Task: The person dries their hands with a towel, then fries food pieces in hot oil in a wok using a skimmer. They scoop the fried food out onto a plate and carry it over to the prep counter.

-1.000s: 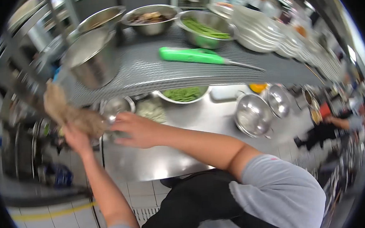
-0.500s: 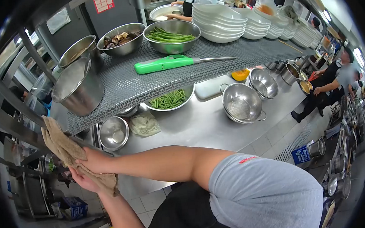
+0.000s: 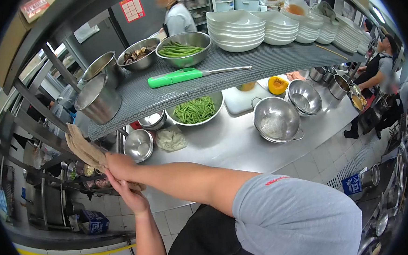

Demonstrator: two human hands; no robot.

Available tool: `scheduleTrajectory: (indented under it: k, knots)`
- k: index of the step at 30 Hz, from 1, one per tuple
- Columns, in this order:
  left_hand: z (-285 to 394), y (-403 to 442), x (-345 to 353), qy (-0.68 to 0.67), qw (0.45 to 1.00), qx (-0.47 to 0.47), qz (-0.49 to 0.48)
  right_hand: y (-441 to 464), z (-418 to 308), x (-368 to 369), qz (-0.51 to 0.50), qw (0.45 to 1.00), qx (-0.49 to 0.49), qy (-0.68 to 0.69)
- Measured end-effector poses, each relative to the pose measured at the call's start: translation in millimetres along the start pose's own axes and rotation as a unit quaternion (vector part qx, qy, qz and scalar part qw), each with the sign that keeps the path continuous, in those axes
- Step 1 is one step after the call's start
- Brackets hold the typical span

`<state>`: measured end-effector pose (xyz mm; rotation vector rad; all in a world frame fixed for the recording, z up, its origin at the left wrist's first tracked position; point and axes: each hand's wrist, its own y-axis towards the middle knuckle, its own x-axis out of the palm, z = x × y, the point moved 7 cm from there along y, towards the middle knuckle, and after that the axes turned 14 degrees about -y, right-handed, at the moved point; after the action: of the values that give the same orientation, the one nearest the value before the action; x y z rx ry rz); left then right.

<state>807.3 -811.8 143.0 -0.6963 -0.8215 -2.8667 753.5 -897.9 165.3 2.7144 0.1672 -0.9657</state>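
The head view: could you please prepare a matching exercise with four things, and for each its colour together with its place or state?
Things:
1. cloth
2. gas lighter
3. pumpkin
4. dishes

Colours with places or states:
A. orange, cut open
B. white, piled on the shelf
C. brown, held in the person's right hand
D. green, lying singly on the shelf

Right pairs: 1-C, 2-D, 3-A, 4-B

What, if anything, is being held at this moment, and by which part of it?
A brown cloth, held by its lower part in the right grip; the left grip is just below, its hold unclear.
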Motion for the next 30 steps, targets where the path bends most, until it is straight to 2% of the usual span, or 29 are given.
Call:
scheduleTrajectory:
  k: [2,3,4,5,8,9,10,12,13,16,17,18,20,21,22,23,24,26,27,29,30]
  knots:
    - [1.2,-10.1,-10.5,0.034,0.999,0.002,-0.029,3.5,3.8,-12.8,-0.023,0.999,-0.011,-0.043]
    - [3.9,-8.2,-34.0,-0.014,0.998,-0.055,0.030,6.4,7.3,-9.6,-0.007,0.998,-0.034,-0.043]
    - [9.9,-0.8,-42.1,-0.003,0.995,-0.069,0.067,9.5,11.4,-6.0,0.009,0.997,-0.057,-0.044]
    - [16.0,5.9,-50.5,0.006,0.991,-0.083,0.104,6.9,12.1,0.2,-0.015,0.999,-0.050,-0.001]
    - [31.0,40.6,-29.2,0.021,0.993,-0.047,0.108,-12.2,3.8,25.1,-0.075,0.992,-0.032,0.101]
    - [17.7,49.1,-19.7,-0.019,0.994,-0.095,0.059,-22.1,-0.9,21.5,-0.051,0.990,-0.036,0.126]
    - [2.8,53.3,-14.2,-0.061,0.988,-0.142,0.010,-27.5,3.3,15.0,-0.051,0.993,-0.034,0.104]
    - [-21.9,54.0,-27.3,-0.109,0.985,-0.130,0.013,-44.7,4.1,-13.1,-0.051,0.996,-0.030,0.062]
    - [-27.7,52.0,-29.7,-0.129,0.984,-0.118,0.041,-45.7,0.5,-12.7,-0.077,0.989,-0.094,-0.090]
    - [-37.9,57.2,-32.1,-0.127,0.983,-0.116,0.058,-51.7,-3.8,-49.3,-0.079,0.958,-0.131,-0.245]
    - [-33.7,53.1,-26.3,-0.152,0.980,-0.112,0.069,-55.5,-0.8,-62.6,-0.215,0.961,-0.079,-0.159]
    - [-31.9,51.3,-27.6,-0.176,0.975,-0.106,0.082,-59.9,1.1,-65.0,-0.343,0.937,-0.025,-0.066]
    - [-30.3,51.3,-26.9,-0.201,0.971,-0.125,0.036,-33.4,22.6,-60.2,-0.305,0.949,0.007,-0.078]
    - [-22.2,42.0,-17.1,-0.225,0.962,-0.147,0.054,-20.5,20.0,-67.6,-0.187,0.932,-0.082,-0.299]
    - [-18.8,33.2,-11.6,-0.246,0.952,-0.170,0.072,-13.4,13.4,-69.2,-0.059,0.850,-0.163,-0.498]
    - [-26.0,28.1,-1.4,-0.261,0.938,-0.227,0.015,-2.6,23.8,-33.1,-0.093,0.832,-0.134,-0.530]
    - [-36.3,27.6,-5.4,-0.262,0.936,-0.233,0.010,-2.2,13.3,-14.4,-0.092,0.833,-0.127,-0.530]
    - [-55.2,30.1,-21.6,-0.150,0.968,-0.200,0.007,-7.6,17.4,14.0,-0.230,0.801,0.040,-0.551]
    - [-51.2,33.4,-23.4,-0.141,0.971,-0.193,-0.002,-6.8,27.7,23.5,-0.229,0.798,0.044,-0.555]
    - [-45.9,38.9,-36.5,-0.159,0.966,-0.206,-0.007,-9.1,7.9,30.6,-0.054,0.871,-0.189,-0.450]
    - [-41.6,39.9,-43.0,-0.170,0.960,-0.220,-0.013,-5.1,3.7,33.8,-0.056,0.871,-0.188,-0.450]
